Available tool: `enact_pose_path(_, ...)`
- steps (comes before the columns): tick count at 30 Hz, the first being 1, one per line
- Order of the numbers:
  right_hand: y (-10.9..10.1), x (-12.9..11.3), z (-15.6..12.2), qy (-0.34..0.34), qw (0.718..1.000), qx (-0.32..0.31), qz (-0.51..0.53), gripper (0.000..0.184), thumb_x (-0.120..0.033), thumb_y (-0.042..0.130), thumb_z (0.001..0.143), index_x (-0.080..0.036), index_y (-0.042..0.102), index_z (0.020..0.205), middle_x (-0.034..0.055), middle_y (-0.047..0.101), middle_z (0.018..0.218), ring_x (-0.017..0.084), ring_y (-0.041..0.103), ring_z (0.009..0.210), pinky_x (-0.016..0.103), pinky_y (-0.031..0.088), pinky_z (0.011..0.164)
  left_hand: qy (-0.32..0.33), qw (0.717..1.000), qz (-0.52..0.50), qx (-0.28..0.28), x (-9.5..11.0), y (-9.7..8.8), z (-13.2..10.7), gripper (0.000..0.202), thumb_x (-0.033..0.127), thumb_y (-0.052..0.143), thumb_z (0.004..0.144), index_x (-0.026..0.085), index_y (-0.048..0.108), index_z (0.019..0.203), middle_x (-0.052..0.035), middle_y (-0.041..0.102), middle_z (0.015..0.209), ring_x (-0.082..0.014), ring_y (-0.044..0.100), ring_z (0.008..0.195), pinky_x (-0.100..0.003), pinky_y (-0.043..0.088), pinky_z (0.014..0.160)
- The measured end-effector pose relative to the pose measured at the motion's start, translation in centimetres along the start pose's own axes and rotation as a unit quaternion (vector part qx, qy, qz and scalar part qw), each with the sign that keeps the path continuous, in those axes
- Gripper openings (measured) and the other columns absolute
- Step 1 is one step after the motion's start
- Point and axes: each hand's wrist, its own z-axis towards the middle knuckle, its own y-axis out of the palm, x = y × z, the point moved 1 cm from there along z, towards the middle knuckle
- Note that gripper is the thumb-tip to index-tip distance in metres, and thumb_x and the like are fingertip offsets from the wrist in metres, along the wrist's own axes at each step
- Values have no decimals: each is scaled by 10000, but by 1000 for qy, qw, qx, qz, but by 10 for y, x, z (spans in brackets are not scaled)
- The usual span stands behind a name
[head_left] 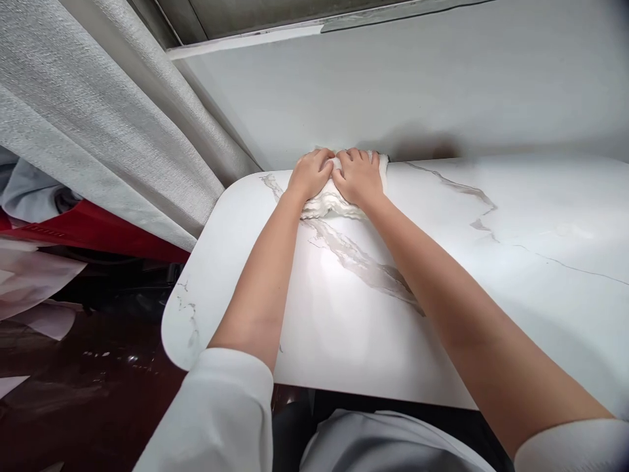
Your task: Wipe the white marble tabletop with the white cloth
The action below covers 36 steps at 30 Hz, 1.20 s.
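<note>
A folded white cloth (328, 202) with ruffled edges lies at the far side of the marble-patterned table (344, 341), close to the wall. My left hand (310, 174) grips its left part from above, fingers close together and bent over it. Beside it, my right hand (361, 176) bears down on the right part, its fingers a little apart and curled over the far edge. The two thumbs come near each other at the middle of the cloth. Most of the cloth under the palms is hidden.
A pale wall panel (442, 85) rises right behind the table. To the left hangs a thick grey-white curtain (118, 111), reaching the table's rounded corner. Beyond it are a red item (98, 229) and loose sheets (34, 278) over a dark glossy floor (98, 393).
</note>
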Motion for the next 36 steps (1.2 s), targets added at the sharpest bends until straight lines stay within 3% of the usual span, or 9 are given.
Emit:
enact_pose_path(11, -5, -23, 1, 14, 999, -34, -32, 499, -238, 137, 997, -99, 483, 1327, 204, 530, 1324, 343, 445, 1245, 621, 180, 1095, -15, 1000, 19, 6, -11, -7, -5, 358, 222, 391, 916, 174, 628, 1180, -95, 674, 1245, -262, 587, 1163, -408, 372, 1079)
enact_pose_path(17, -6, -42, -4, -27, 996, -86, 1, 494, -251, 202, 985, -103, 418, 1404, 197, 430, 1462, 340, 343, 1370, 641, 133, 1136, -25, 999, 31, 15, -22, -21, -27, 348, 227, 426, 871, 201, 623, 1156, -77, 667, 1243, -264, 569, 1189, -419, 361, 1096)
enact_pose_path(21, -10, -54, -19, -48, 996, -77, 25, 501, -264, 236, 985, -84, 423, 1414, 219, 415, 1487, 354, 320, 1398, 663, 127, 1133, -29, 999, 31, 23, -22, -30, -47, 350, 237, 447, 844, 219, 620, 1148, -68, 666, 1241, -273, 563, 1198, -438, 355, 1108)
enact_pose_path(26, -24, -66, -62, -57, 996, -68, 29, 511, -283, 254, 996, -88, 423, 1438, 203, 430, 1488, 355, 324, 1399, 643, 130, 1146, -13, 999, 30, 16, -2, -37, -89, 361, 255, 451, 850, 213, 608, 1172, -71, 653, 1278, -260, 550, 1232, -429, 356, 1119)
enact_pose_path(31, -48, -79, -122, -70, 993, -80, 43, 532, -310, 265, 1000, -87, 429, 1455, 195, 398, 1522, 359, 309, 1422, 608, 112, 1176, 3, 999, 42, 12, 31, -47, -153, 379, 301, 420, 903, 179, 579, 1225, -92, 617, 1344, -242, 514, 1297, -428, 315, 1164)
enact_pose_path(36, -73, -102, -173, -106, 981, -135, 95, 604, -386, 342, 981, -56, 382, 1486, 239, 323, 1565, 353, 245, 1472, 621, 60, 1194, 6, 999, 45, 11, 53, -65, -217, 375, 325, 406, 933, 182, 552, 1247, -107, 599, 1373, -249, 508, 1320, -460, 321, 1178)
